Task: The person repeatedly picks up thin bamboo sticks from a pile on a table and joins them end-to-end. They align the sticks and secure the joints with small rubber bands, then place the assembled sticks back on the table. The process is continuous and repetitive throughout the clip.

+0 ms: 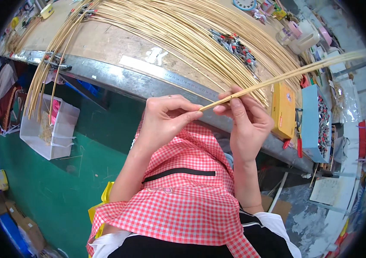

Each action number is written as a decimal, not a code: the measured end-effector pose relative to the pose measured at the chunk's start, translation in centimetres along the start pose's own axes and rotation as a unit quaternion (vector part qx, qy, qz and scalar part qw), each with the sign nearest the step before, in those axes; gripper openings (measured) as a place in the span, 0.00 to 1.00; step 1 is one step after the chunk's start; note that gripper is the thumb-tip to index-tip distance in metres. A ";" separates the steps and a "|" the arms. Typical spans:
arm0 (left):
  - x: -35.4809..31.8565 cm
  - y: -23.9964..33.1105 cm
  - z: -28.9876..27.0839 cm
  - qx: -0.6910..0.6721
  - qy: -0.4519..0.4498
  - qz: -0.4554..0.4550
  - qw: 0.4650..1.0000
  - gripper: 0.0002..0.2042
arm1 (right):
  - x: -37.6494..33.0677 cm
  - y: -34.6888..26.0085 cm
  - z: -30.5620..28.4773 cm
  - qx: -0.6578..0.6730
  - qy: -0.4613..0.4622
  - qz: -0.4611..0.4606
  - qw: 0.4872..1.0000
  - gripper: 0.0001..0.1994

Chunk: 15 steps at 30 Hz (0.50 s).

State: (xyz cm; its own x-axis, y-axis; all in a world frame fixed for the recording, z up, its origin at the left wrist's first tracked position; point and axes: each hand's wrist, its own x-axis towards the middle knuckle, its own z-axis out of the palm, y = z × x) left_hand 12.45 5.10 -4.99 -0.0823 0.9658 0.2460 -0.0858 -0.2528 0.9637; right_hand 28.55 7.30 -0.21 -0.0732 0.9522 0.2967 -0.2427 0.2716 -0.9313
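Note:
A thin bundle of pale bamboo strips slants up to the right in front of me, its far end blurred near the picture's rim. My left hand pinches the near tip of the bundle between thumb and fingers. Farther along, my right hand grips the same strips, thumb against the curled fingers. Both hands are above the table's near edge, over my red checked apron. Many more long bamboo strips lie fanned across the table beyond them.
A steel ruler lies along the table's front. Small black and red clips are heaped on the strips; others fill a blue box at right, beside a yellow box and red-handled pliers. A white bin stands at left.

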 end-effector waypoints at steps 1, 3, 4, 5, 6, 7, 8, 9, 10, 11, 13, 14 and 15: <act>0.0 0.0 -0.1 0.008 -0.002 0.002 1.000 0.06 | 0.0 0.0 -0.1 -0.009 -0.006 0.002 1.000 0.10; 0.0 -0.1 -0.2 0.017 -0.005 0.004 1.000 0.06 | 0.2 0.1 -0.5 -0.027 -0.018 0.006 0.999 0.10; 0.0 -0.2 -0.2 0.020 -0.006 0.004 1.000 0.06 | 0.2 0.1 -0.6 -0.038 -0.023 -0.003 0.999 0.10; 0.1 -0.3 -0.2 0.022 -0.007 0.004 1.000 0.06 | 0.2 0.1 -0.6 -0.049 -0.028 -0.012 0.998 0.10; 0.1 -0.2 -0.2 0.043 -0.005 0.014 0.999 0.06 | 0.3 0.2 -0.7 -0.060 -0.034 -0.021 0.997 0.09; 0.2 0.0 -0.2 0.065 -0.002 0.023 0.998 0.06 | 0.3 0.3 -0.8 -0.056 -0.040 -0.027 0.997 0.09; 0.2 0.1 -0.2 0.087 0.001 0.032 0.996 0.06 | 0.3 0.5 -0.9 -0.053 -0.047 -0.034 0.997 0.09; 0.2 0.0 -0.2 0.100 0.004 0.048 0.994 0.06 | 0.3 0.6 -1.1 -0.049 -0.053 -0.040 0.997 0.08; 0.2 -0.2 -0.2 0.113 0.007 0.064 0.991 0.05 | 0.3 0.6 -1.2 -0.055 -0.054 -0.039 0.996 0.08; 0.2 -0.2 -0.2 0.127 0.010 0.079 0.989 0.05 | 0.4 0.5 -1.3 -0.060 -0.055 -0.037 0.996 0.08; 0.1 0.0 -0.2 0.162 0.002 0.102 0.981 0.05 | 0.4 0.3 -1.1 -0.060 -0.056 -0.032 0.996 0.07; 0.1 0.3 -0.2 0.180 -0.003 0.113 0.977 0.05 | 0.4 0.0 -0.9 -0.054 -0.056 -0.028 0.997 0.06; 0.2 0.7 -0.3 0.185 -0.005 0.123 0.975 0.05 | 0.5 -0.5 -0.6 -0.049 -0.056 -0.023 0.997 0.06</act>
State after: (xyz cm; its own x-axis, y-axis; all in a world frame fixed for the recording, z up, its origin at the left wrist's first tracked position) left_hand 12.06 5.10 -4.25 -0.0463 0.8792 0.4742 0.2991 -0.4407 0.8463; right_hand 29.22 7.74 0.26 -0.1732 0.9180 0.3567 -0.1540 0.3325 -0.9304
